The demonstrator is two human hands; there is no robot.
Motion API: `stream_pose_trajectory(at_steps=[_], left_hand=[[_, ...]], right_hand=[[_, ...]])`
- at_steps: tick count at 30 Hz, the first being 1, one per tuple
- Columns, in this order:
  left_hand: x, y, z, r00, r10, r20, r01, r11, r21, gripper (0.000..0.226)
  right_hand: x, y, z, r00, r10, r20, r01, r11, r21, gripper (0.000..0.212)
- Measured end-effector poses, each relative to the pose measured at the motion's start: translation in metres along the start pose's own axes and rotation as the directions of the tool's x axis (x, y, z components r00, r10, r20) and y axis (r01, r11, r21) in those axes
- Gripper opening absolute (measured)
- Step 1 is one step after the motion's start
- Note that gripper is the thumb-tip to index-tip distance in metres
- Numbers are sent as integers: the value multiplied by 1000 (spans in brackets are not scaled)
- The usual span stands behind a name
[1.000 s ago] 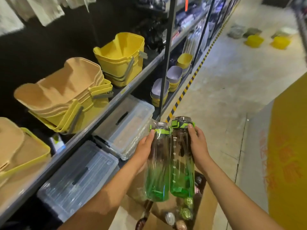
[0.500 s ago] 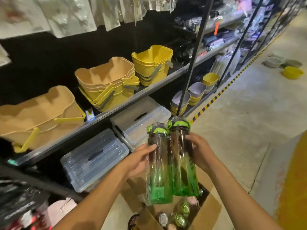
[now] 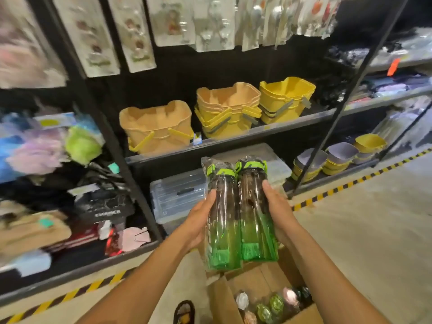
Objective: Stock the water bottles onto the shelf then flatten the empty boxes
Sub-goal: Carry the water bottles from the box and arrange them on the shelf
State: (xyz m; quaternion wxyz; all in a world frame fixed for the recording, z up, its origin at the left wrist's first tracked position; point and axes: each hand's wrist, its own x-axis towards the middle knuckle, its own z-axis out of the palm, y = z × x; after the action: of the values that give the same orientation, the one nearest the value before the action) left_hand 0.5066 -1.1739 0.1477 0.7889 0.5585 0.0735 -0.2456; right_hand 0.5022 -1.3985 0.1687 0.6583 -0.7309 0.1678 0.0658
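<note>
Grip: our left hand point(image 3: 198, 220) wraps the left bottle point(image 3: 223, 218), right hand point(image 3: 278, 213) the right bottle point(image 3: 253, 213).
Axis: both upright, touching.
Shelf point(image 3: 210, 141): far, straight ahead of us.

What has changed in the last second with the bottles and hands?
The view has swung left to face the shelf squarely, and the wrapped bottles now sit a little higher above the box. Nothing taken or released: left hand and right hand still grip them side by side, upright.
</note>
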Motion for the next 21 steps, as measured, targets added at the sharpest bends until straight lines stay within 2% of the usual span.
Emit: stream_pose_trajectory(at_steps=[2,5,8,10,13,14,16,17,19,21], left_hand=[[-16,2,-17,994,29,-104,-30,999,-12,75],[-35,2,-51,976,72,-204,-86,995,-58,83],[-66,9,-84,953,47,-300,-67,996,-57,100],[-96,20,-95,942,26,-334,-53,996,-72,90],[-135,21,-123,931,26,-364,-84,986,-145,50],[-145,17,-138,910,70,-409,-127,985,-113,52],[-162,11,-166,859,146,-490,-169,986,-3,99],[-169,5,-185,821,191,-538,-199,979,43,113],[-197,0,-216,753,232,-615,-220,971,96,114],[-228,-2,-249,718,250,-650,-242,965,104,108]], right_hand=[[-7,-6,23,997,-17,73,17,1000,6,58],[-18,-13,63,981,25,191,-26,1000,-1,68],[-32,-16,104,931,33,364,-49,998,35,63],[-40,-15,135,901,46,432,-57,998,13,76],[-29,8,181,866,17,500,-24,1000,9,96],[-30,12,200,863,14,505,-11,1000,-8,98],[-57,2,240,848,-15,530,31,999,-22,92],[-79,-8,261,841,-41,539,73,997,-38,86],[-107,-9,299,827,-81,556,116,993,-28,74],[-134,-9,338,812,-112,572,142,990,-9,72]])
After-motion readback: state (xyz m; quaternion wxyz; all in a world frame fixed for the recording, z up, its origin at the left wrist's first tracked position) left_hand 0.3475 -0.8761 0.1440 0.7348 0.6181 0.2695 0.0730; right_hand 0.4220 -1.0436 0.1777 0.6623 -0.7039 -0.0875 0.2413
